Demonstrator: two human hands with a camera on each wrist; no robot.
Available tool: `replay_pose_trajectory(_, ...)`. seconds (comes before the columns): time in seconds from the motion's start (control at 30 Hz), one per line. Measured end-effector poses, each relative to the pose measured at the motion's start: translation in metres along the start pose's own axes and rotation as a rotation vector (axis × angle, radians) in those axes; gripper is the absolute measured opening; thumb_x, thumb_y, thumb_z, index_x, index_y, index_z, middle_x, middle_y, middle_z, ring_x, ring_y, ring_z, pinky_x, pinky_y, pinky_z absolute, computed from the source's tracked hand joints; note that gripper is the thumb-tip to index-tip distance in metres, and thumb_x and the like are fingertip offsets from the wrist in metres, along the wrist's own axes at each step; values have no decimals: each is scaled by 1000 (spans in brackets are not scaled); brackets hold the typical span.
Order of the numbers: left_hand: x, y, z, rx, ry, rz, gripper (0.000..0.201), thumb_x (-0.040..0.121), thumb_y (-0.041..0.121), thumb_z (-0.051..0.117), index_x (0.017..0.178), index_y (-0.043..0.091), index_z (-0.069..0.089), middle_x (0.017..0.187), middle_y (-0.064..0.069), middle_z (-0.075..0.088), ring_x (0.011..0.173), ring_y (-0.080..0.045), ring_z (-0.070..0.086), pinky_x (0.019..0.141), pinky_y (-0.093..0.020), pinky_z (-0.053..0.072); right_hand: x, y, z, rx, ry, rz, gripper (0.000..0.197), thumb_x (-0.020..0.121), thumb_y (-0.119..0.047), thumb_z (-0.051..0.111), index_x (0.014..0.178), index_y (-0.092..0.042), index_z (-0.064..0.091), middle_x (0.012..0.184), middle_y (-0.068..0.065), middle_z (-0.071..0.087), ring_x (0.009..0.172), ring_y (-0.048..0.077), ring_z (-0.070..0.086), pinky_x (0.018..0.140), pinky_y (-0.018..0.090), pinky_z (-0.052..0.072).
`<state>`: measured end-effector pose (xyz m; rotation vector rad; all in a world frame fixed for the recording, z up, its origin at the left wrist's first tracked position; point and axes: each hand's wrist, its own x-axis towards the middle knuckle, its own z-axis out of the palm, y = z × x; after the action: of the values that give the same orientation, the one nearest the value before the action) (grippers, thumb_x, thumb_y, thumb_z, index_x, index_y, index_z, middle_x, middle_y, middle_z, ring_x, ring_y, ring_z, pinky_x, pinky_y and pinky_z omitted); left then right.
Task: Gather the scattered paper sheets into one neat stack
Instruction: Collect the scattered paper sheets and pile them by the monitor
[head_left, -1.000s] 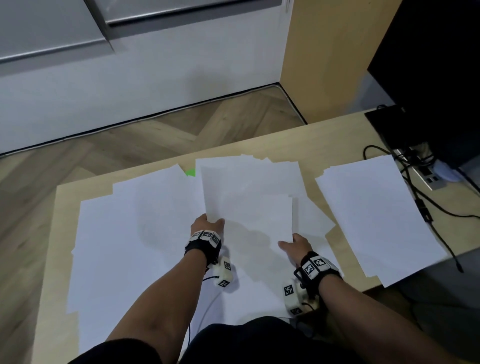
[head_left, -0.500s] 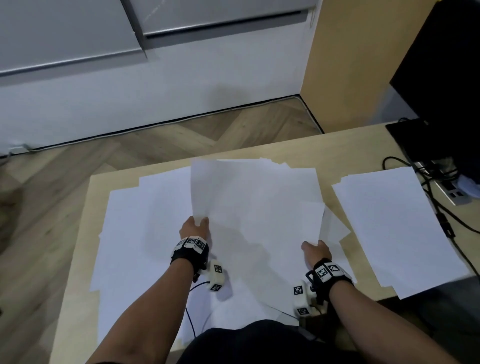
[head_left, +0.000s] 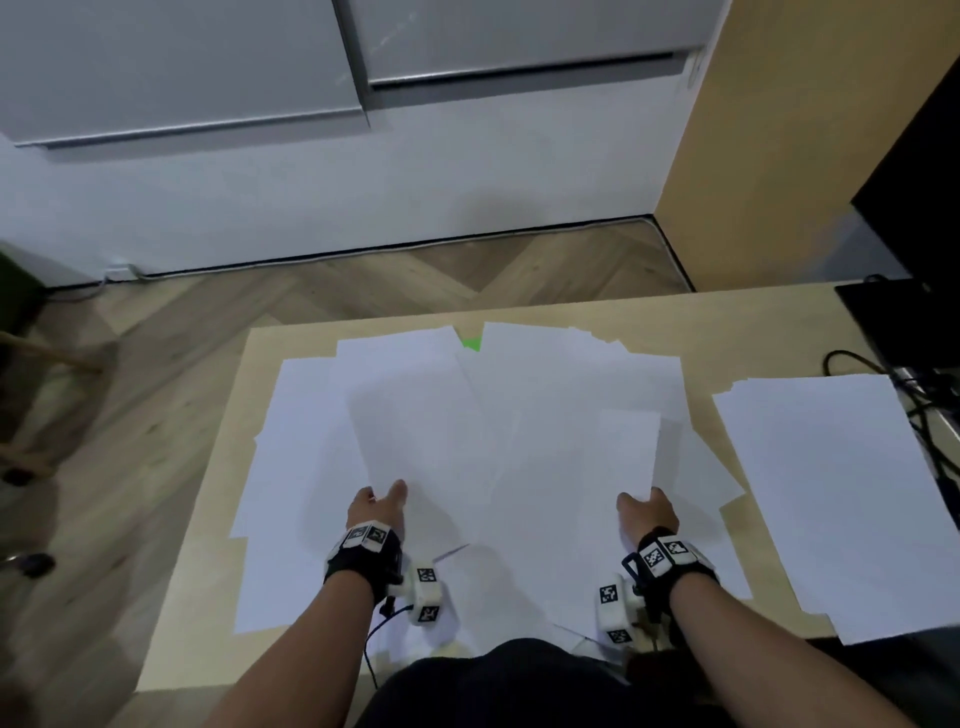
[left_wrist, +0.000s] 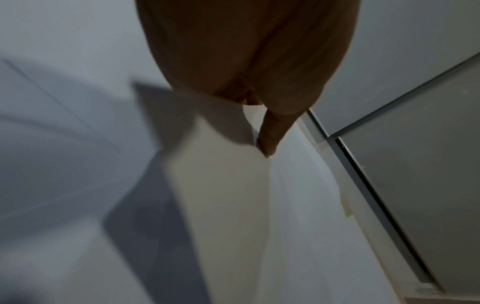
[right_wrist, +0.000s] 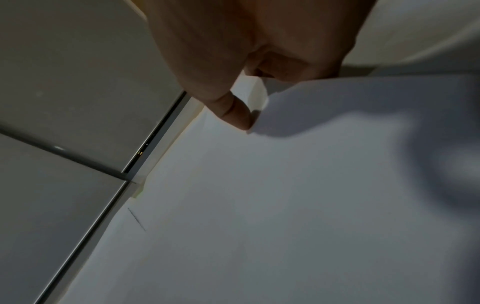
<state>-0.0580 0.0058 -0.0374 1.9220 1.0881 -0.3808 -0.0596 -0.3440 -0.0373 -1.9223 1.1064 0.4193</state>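
Held sheets (head_left: 509, 441): I pinch near corners, left hand (head_left: 375, 512), right hand (head_left: 645, 514); long axis runs away from fingertips.

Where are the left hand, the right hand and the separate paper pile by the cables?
left hand (head_left: 375, 512), head view, back of the hand.
right hand (head_left: 647, 514), head view, back of the hand.
separate paper pile (head_left: 841, 499), head view, middle of its top sheet.

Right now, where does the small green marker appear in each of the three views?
Head: green marker at the table's far edge, between sheets.
Left wrist: faint green patch, right of centre.
Right wrist: faint green patch, left of centre.
Shared landmark: grey cabinet.
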Motion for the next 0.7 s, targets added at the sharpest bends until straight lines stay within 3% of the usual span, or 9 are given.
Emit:
replay_pose_trajectory(0.17,3,5,-20,-248,41,37,50,86,32,65,132,13,54,133,-15,60,111,-35,61,100,-50,49,-2,-4,11,-60,-22,-14,60,91,-21,53,147,-6,36,145,18,45,129,37,47,98,38,41)
replay_pose_trajectory(0.23,9,11,-34,-288,73,-40,67,91,37,62,149,15,36,151,-14,42,132,-38,47,109,-50,39,-4,-5,15,-60,-25,0,57,91,-21,54,144,-5,40,141,19,49,123,37,50,95,38,43)
replay_pose_trajectory(0.3,13,17,-46,-320,81,-117,72,93,41,60,152,14,29,153,-13,38,134,-39,44,108,-47,39,-5,-5,18,-44,-16,18,56,91,-19,55,143,-4,40,140,20,50,123,38,51,95,38,43)
replay_pose_trajectory(0.37,18,20,-49,-360,24,-142,71,90,45,61,144,6,38,134,-20,56,106,-38,61,87,-43,51,-8,-6,19,-5,-4,38,58,91,-17,54,145,-4,38,141,20,49,123,39,51,93,39,43)
replay_pose_trajectory(0.43,24,20,-44,-402,-65,-179,78,82,47,68,141,4,42,109,-22,68,74,-32,65,68,-38,53,-11,-9,19,27,-1,50,57,91,-15,53,145,-2,36,141,22,48,122,40,51,89,38,43)
replay_pose_trajectory(0.47,20,22,-39,-430,-103,-201,82,80,45,72,144,5,40,106,-22,69,73,-31,65,72,-39,54,-11,-10,19,44,-8,51,57,91,-14,52,145,-2,35,142,22,47,123,39,51,90,39,43)
replay_pose_trajectory(0.57,-4,27,-20,-355,-192,-126,79,89,26,71,150,1,29,126,-22,59,91,-32,60,87,-43,52,-12,-15,20,104,-49,39,57,93,-12,48,147,-4,34,143,21,46,124,38,49,97,41,43)
replay_pose_trajectory(0.63,-22,25,-4,-218,-245,-71,66,89,21,71,142,-2,39,113,-16,60,92,-30,59,84,-39,52,-10,-17,22,150,-69,23,53,96,-19,47,145,-3,36,142,21,46,124,38,49,99,41,42)
replay_pose_trajectory(0.7,-38,24,6,-101,-323,-48,43,85,26,73,118,4,54,89,-8,60,79,-27,60,73,-35,52,-9,-19,24,215,-83,7,59,100,-39,44,146,-2,36,147,21,42,130,37,44,103,40,37)
